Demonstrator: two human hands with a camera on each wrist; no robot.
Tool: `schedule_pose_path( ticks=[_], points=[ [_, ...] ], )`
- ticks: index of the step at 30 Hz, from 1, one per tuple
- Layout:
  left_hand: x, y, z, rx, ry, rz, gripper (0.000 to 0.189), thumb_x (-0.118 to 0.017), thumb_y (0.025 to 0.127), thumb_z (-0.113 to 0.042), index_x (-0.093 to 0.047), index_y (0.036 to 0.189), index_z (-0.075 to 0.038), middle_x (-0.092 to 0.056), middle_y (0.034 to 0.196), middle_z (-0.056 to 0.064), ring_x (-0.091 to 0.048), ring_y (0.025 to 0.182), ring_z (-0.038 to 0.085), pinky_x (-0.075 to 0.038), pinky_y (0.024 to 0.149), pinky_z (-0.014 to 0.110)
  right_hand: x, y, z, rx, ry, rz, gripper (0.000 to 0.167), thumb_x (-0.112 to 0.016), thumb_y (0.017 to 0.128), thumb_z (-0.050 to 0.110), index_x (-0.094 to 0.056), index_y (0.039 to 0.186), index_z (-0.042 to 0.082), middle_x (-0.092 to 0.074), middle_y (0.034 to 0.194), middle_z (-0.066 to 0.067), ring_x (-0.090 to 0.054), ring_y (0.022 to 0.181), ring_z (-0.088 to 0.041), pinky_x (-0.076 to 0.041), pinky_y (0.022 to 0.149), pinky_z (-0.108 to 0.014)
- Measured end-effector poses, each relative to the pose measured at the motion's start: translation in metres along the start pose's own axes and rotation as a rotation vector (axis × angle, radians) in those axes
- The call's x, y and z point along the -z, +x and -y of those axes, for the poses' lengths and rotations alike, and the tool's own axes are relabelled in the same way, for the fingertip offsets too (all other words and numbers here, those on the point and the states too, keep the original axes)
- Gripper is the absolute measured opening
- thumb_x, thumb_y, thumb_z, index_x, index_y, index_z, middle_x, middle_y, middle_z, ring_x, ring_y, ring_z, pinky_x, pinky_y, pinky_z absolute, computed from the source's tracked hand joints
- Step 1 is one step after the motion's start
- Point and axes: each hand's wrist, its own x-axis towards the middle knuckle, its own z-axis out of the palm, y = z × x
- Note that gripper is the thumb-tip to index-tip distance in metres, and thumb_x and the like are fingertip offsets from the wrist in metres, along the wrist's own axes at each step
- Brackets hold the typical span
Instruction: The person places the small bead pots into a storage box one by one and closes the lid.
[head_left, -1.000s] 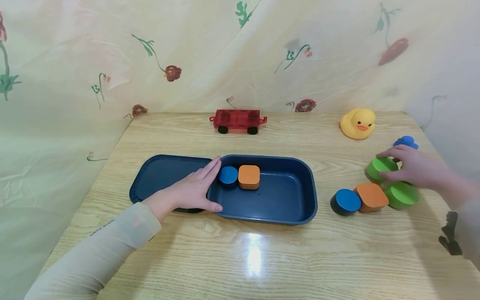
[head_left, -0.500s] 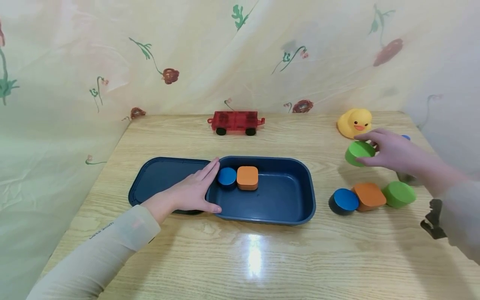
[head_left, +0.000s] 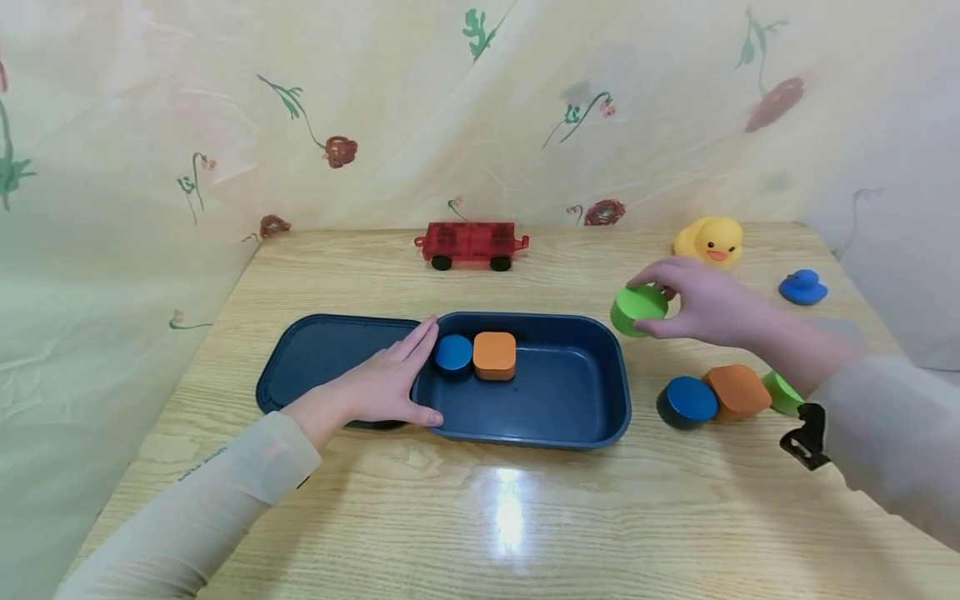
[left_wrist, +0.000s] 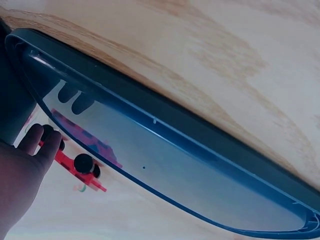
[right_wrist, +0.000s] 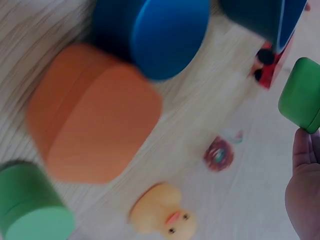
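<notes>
In the head view my right hand pinches a round green container between thumb and fingers, up beside the right end of a dark blue box. That same green container shows at the right edge of the right wrist view. My left hand rests with straight, spread fingers on the box's left rim. Inside the box, at its left end, sit a round blue container and a square orange container. A dark lid lies left of the box, partly under my left hand.
Right of the box stand a round blue container, an orange one and a green one, the last partly behind my forearm. A red toy wagon, yellow duck and small blue duck are farther back.
My right hand has lifted the green container from the group at the right and carried it left toward the box. My left hand has stayed on the rim.
</notes>
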Motion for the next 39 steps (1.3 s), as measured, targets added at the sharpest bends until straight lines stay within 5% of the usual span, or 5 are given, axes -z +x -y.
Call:
schedule_pose_path(
  ticks=[11,39],
  points=[
    [-0.001,0.0,0.001,-0.003,0.003,-0.005,0.116,-0.061,0.076,-0.066,0.013,0.149,-0.015,0.019,0.154,-0.005,-0.002,0.142,0.023,-0.016,0.11,0.051,-0.028,0.02,0.032,0.107,0.026,0.095,0.043,-0.075,0.08,0.028,-0.062,0.115,0.007,-0.057,0.113,-0.008,-0.052,0.089,-0.019,-0.048,0.073,-0.035],
    [-0.003,0.002,0.002,-0.027,0.021,-0.031,0.117,-0.062,0.075,-0.066,0.01,0.15,-0.013,0.016,0.156,0.0,-0.006,0.142,0.024,-0.018,0.11,0.049,-0.095,0.042,0.054,0.108,0.017,0.134,0.046,-0.078,0.076,0.027,-0.062,0.114,0.004,-0.055,0.114,-0.014,-0.049,0.099,-0.027,-0.047,0.082,-0.039]
  ],
)
